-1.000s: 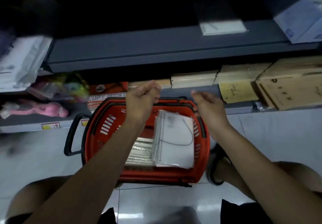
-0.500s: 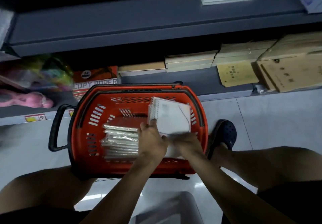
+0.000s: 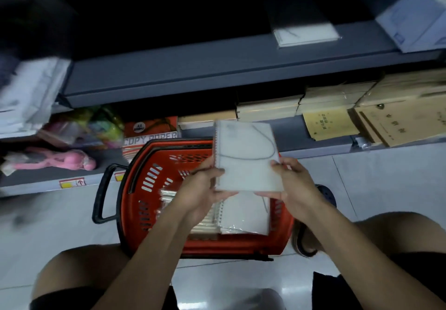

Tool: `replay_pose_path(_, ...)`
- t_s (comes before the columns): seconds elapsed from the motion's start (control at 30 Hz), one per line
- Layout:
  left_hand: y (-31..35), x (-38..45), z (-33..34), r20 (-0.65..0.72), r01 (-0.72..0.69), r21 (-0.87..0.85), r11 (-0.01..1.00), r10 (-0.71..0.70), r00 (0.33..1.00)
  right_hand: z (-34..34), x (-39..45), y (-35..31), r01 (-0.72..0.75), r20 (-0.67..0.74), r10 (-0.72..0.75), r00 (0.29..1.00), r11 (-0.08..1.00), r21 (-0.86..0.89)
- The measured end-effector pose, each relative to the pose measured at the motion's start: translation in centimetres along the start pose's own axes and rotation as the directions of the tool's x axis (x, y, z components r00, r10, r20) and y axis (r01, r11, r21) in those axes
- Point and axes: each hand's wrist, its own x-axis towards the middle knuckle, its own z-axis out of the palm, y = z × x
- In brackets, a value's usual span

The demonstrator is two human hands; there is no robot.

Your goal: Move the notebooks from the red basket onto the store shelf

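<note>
Notebook (image 3: pixel 247 157) mid-frame, above the basket (image 3: pixel 154 189), pinched at its lower corners by left hand (image 3: pixel 205 189) and right hand (image 3: pixel 293 184). Slick wrap, corner grip only: could slip back before reaching the shelf (image 3: pixel 193 73).

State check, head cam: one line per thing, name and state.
held notebook: lifted above basket, gripped at both lower corners
left hand: grips notebook's spiral side
right hand: grips notebook's other side
red basket: on floor, notebooks remain inside
basket notebooks: lying in basket, wrapped
shelf notebook: lying flat on grey shelf
black handle: folded out at the side
</note>
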Motion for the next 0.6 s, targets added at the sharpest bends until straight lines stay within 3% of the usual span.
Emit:
replay_pose_path(0.1,4.2,-3.0,2.1,0.268,-0.083,-0.208,0.975,0.139,0.953,0.1,-3.8,-5.3,0.042,0.293,-0.083,0.952,0.989,0.145)
replay_pose_path(0.17,6.2,-4.9,3.7,0.346,-0.129,-0.295,0.947,0.232,0.909,0.1,-6.2,-8.4,0.107,0.409,-0.185,0.894,0.973,0.206)
replay_pose_path(0.3,8.3,-7.0,6.9,0.275,-0.26,-0.362,0.895,0.369,0.888,-0.4,-8.4,-11.4,0.213,0.281,-0.292,0.914,0.936,0.28)
replay_pose_path(0.43,8.8,-7.0,9.5,0.162,-0.309,-0.389,0.868,0.395,0.904,-1.2,-8.5,-12.7,0.261,0.198,-0.322,0.926,0.924,0.28)
replay_pose_path(0.6,9.3,-5.9,10.4,0.235,-0.252,-0.398,0.882,0.363,0.902,-2.7,-7.9,-14.4,0.29,0.203,-0.311,0.928,0.949,0.127)
